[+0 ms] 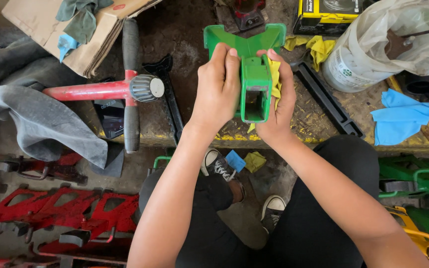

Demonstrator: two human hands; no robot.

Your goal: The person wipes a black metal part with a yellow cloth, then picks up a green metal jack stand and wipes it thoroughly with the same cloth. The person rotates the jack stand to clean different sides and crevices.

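Head view looks straight down on two bare hands gripping a green painted metal stand with a square hollow post and a flared V-shaped base (255, 79). It is held above the near edge of the grimy, yellow-striped tabletop (319, 119), post end toward the person and base pointing far. The left hand (218, 89) wraps the post's left side, fingers curled over the top and thumb against the green wall. The right hand (280, 101) clasps the right side, fingers closed and pressing a crumpled yellow cloth (275, 82) against the metal.

Room around the stand is tight. Just left lies a black ribbed metal bar (172, 106), and beyond it a red tubular handle with black grips and a grey knob (130, 89), overhanging the near edge. Right of the hands a second black channel bar (326, 99) runs diagonally toward the edge. Farther right stands a white plastic bucket covered by a clear bag (368, 59), with a light blue rag (403, 116) near it by the edge. A flattened brown cardboard sheet (75, 34) sits far left, and a grey cloth (50, 119) hangs over the left edge.

Below the edge, red metal stands (60, 213) lie on the floor at left and green ones (418, 188) at right; black sneakers (219, 166) rest between.
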